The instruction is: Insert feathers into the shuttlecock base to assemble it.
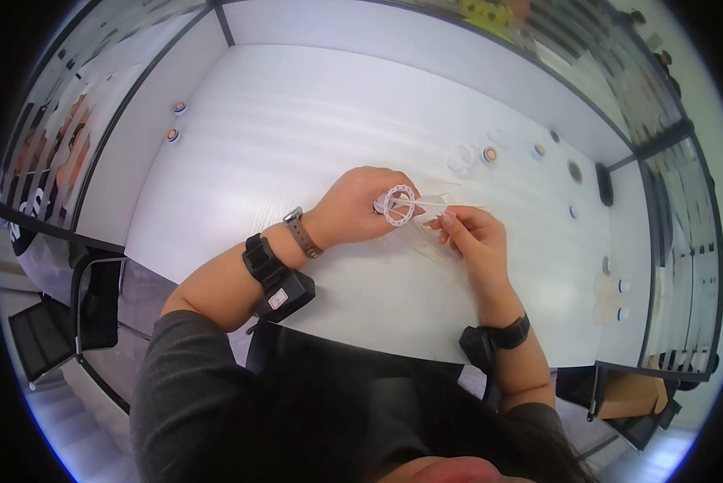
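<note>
My left hand (363,203) is closed around a white plastic piece with a round, notched ring (398,205) at its end, facing up toward me. Thin pale strands cross the ring's opening. To its right, my right hand (475,240) pinches a thin white strip (435,203) between thumb and fingers, close beside the ring. Several thin pale sticks (435,251) lie on the table below and around both hands; their exact kind is too faint to make out.
The white table (241,153) has low partition walls. Toward the right stand a clear bottle with an orange and blue top (490,154) and several similar bottles. Two more bottles (173,135) are at the far left. A dark object (604,185) sits by the right wall.
</note>
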Available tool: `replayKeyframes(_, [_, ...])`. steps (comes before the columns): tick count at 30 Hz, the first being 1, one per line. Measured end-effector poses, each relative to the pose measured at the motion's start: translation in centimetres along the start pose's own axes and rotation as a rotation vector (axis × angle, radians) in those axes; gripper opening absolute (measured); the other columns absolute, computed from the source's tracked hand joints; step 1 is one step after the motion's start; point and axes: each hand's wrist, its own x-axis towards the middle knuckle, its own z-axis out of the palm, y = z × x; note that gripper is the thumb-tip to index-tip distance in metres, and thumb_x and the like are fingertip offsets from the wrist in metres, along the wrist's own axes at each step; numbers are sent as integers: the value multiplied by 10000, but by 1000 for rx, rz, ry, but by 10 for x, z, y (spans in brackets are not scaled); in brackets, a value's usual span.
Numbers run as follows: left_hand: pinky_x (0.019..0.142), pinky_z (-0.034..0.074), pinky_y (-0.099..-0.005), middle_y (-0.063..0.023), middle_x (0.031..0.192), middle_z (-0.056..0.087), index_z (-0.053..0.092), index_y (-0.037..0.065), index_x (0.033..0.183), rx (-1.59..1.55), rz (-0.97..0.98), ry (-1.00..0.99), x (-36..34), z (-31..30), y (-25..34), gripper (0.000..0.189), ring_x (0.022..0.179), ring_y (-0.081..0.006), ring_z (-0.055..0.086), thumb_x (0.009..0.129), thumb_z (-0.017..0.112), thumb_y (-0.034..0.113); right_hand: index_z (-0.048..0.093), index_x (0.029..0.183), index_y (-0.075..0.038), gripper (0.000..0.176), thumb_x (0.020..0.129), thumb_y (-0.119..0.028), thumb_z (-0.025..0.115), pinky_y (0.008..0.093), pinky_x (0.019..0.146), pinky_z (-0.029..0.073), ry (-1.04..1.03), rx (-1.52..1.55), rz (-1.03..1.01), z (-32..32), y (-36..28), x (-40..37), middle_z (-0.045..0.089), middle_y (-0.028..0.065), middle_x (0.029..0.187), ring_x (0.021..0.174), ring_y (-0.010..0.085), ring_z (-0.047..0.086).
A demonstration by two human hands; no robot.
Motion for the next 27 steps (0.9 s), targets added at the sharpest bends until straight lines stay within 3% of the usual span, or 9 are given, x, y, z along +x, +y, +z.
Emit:
replayKeyframes(5, [614,500,-343,-87,762,668,662,72,868,22,-29,-40,-10,-12,1,177,689,-279,642,823,744,222,704,1026,5,184,931,-151,681,186,574,391,84,104,32,11,8,-2,723,71,866,684,52,566])
replayKeyframes(11, [593,487,-319,-93,735,660,675,58,884,13,-46,-91,-10,-8,2,187,647,-257,627,799,772,193,699,1002,-5,158,935,-146,674,184,569,379,125,76,1,9,3,-4,716,53,849,671,43,558])
replayKeyframes(18, [624,500,-378,-107,758,671,676,84,858,35,-45,-177,-8,-9,3,148,705,-314,637,809,713,218,685,998,20,140,930,-102,675,230,673,488,100,84,-58,10,5,-3,698,81,871,762,98,611])
replayKeyframes(27, [636,495,-399,-100,767,668,668,89,845,52,-12,-193,-8,-7,3,143,721,-318,633,809,709,222,696,1045,22,175,898,-71,710,215,681,496,60,15,-76,10,4,-6,695,51,906,759,74,599])
